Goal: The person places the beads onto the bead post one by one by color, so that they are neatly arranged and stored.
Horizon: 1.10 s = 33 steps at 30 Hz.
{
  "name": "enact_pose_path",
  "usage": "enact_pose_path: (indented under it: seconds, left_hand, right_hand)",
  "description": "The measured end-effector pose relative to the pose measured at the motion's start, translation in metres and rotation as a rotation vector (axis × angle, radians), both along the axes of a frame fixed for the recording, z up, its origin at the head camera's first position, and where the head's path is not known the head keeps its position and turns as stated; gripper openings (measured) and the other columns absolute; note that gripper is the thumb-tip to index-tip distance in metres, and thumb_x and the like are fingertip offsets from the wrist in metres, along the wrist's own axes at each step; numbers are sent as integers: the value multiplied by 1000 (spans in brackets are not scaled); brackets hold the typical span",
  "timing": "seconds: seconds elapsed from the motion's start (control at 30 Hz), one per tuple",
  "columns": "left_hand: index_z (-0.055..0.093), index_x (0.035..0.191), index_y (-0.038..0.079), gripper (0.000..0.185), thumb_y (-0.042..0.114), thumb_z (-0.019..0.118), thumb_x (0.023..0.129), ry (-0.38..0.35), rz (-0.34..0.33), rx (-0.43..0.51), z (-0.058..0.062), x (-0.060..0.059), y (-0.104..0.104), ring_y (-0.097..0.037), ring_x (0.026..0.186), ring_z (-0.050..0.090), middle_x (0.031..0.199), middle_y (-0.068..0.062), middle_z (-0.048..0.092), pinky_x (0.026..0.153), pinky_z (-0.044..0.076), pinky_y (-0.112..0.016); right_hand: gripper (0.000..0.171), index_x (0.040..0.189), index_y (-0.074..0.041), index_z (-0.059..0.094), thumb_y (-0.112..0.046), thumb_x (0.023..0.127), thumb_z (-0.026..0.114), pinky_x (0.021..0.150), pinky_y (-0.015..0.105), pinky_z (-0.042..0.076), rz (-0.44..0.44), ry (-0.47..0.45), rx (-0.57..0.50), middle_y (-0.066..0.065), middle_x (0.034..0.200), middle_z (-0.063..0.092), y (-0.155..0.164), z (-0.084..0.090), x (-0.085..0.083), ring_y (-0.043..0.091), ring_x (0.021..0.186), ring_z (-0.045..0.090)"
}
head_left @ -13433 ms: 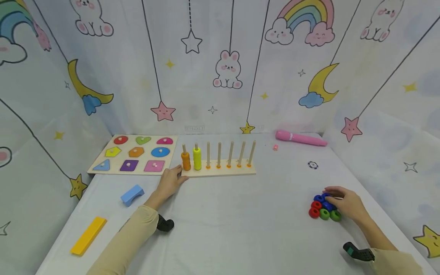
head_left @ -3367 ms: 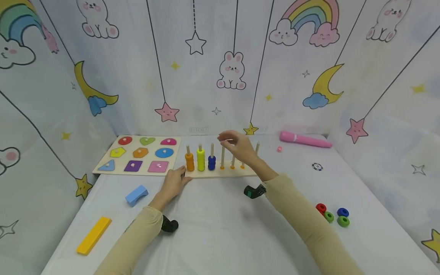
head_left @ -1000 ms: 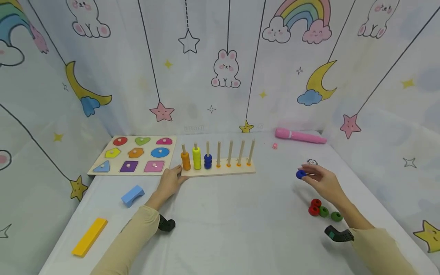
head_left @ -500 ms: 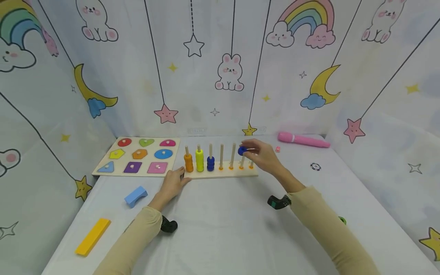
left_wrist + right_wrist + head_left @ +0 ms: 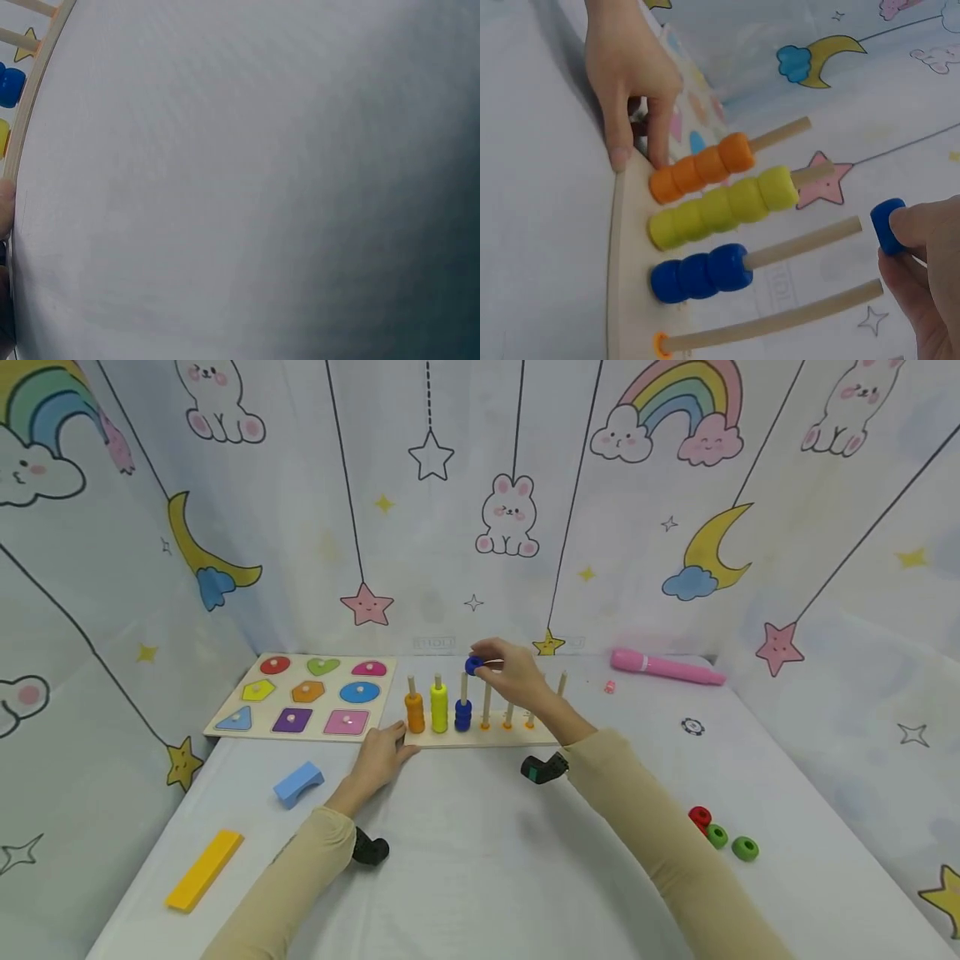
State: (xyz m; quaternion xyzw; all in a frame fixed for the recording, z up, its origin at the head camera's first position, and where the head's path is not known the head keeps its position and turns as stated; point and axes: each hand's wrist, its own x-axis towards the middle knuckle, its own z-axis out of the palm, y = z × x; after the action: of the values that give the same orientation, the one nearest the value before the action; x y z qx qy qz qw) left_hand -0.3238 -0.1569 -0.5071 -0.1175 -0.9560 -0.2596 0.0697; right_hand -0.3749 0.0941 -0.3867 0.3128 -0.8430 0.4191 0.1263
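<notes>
The right hand (image 5: 517, 677) pinches a blue ring (image 5: 474, 666) between thumb and fingertips, just above the top of the third peg of a wooden peg board (image 5: 480, 737). The right wrist view shows the ring (image 5: 889, 225) close beside that peg's tip, not yet threaded on; the head view cannot settle this. The left hand (image 5: 378, 758) rests with relaxed, straight fingers pressing on the board's left end. The right wrist view shows those fingertips (image 5: 622, 154) touching the board's edge, while the left wrist view shows mostly bare white surface (image 5: 262, 187).

On the board, the first peg carries orange rings (image 5: 414, 713), the second yellow rings (image 5: 438, 708), the third blue rings (image 5: 462, 716). Left of the board lies a shape puzzle (image 5: 300, 703). Right of the board, well apart, lie red and green rings (image 5: 720, 835) and a pink wand (image 5: 663, 666).
</notes>
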Motion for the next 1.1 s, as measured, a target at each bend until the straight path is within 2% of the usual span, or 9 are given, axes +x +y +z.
enact_pose_path:
  seconds: [0.13, 0.37, 0.5, 0.63, 0.73, 0.87, 1.0, 1.1]
  left_hand:
    - [50, 131, -8, 58, 28, 67, 89, -6, 0, 2, 1, 1, 0, -39, 118, 48, 135, -21, 49, 100, 37, -47]
    - [50, 131, -8, 57, 26, 68, 88, 1, 7, 4, 3, 1, 1, -36, 110, 50, 134, -21, 49, 94, 41, -46]
    - [49, 132, -7, 58, 28, 67, 88, -12, 8, 3, 3, 1, 0, -35, 108, 50, 135, -20, 49, 93, 42, -45]
    - [49, 132, -7, 59, 29, 67, 89, -25, 12, -5, 3, 1, -1, -35, 106, 50, 136, -19, 48, 91, 42, -44]
    - [49, 132, -7, 59, 29, 67, 89, -32, 17, -3, 3, 2, -2, -35, 105, 50, 135, -20, 49, 91, 42, -44]
    - [49, 132, -7, 58, 29, 66, 89, -36, 26, -4, 2, 2, -4, -35, 105, 49, 135, -19, 49, 92, 42, -44]
    - [49, 132, -7, 58, 28, 66, 89, -26, 23, -12, 2, 1, -3, -36, 106, 50, 135, -20, 49, 92, 41, -44]
    - [50, 131, -7, 57, 28, 66, 89, -29, 18, -9, 2, 1, -1, -37, 109, 49, 135, -20, 49, 93, 41, -45]
  right_hand:
    - [32, 119, 2, 56, 1, 88, 63, 83, 20, 50, 43, 11, 44, 15, 114, 64, -9, 0, -3, 21, 100, 64]
    - [31, 119, 3, 56, 0, 89, 62, 83, 21, 50, 50, -23, 79, 16, 114, 64, -13, -1, -4, 21, 100, 63]
    - [34, 121, 2, 56, 0, 88, 63, 88, 23, 48, 28, -23, 108, 16, 117, 63, -11, -1, -3, 22, 104, 61]
    - [33, 120, 2, 57, 1, 87, 64, 91, 22, 46, -6, 34, 64, 13, 118, 62, -2, -2, 2, 21, 108, 59]
    - [28, 115, 0, 60, 2, 87, 63, 88, 22, 48, -5, 60, -13, 11, 112, 65, 11, -1, 10, 23, 104, 61]
    - [21, 109, -2, 64, 1, 89, 61, 84, 26, 51, 23, 37, -81, 9, 106, 67, 40, -5, 26, 25, 98, 64]
    - [20, 108, 1, 64, 3, 89, 61, 82, 30, 53, 43, 18, -81, 13, 104, 68, 77, -19, 48, 26, 95, 65]
    - [22, 109, 6, 63, 7, 87, 61, 80, 31, 53, 18, -6, -49, 17, 102, 67, 106, -25, 69, 30, 94, 65]
